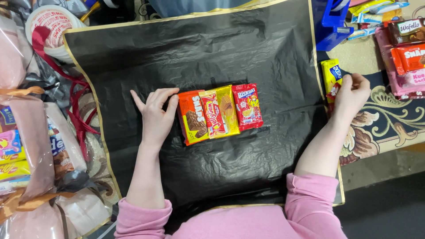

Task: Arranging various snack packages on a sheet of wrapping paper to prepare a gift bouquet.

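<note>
A black sheet with a gold border [133,57] is spread out in front of me. On its middle lie three snack packets side by side: an orange one [193,117], a yellow-and-red one [220,112] and a red one [247,106]. My left hand [156,116] rests flat on the sheet, fingers touching the orange packet's left edge. Off the sheet's right edge, my right hand [352,94] is closed on a yellow packet [331,77] lying on a patterned cloth.
More wrapped snacks [407,57] are piled at the right. A blue tape dispenser [331,24] stands at the top right. Wrapped gift bundles [26,146], red ribbon [73,88] and a tape roll [48,22] crowd the left side.
</note>
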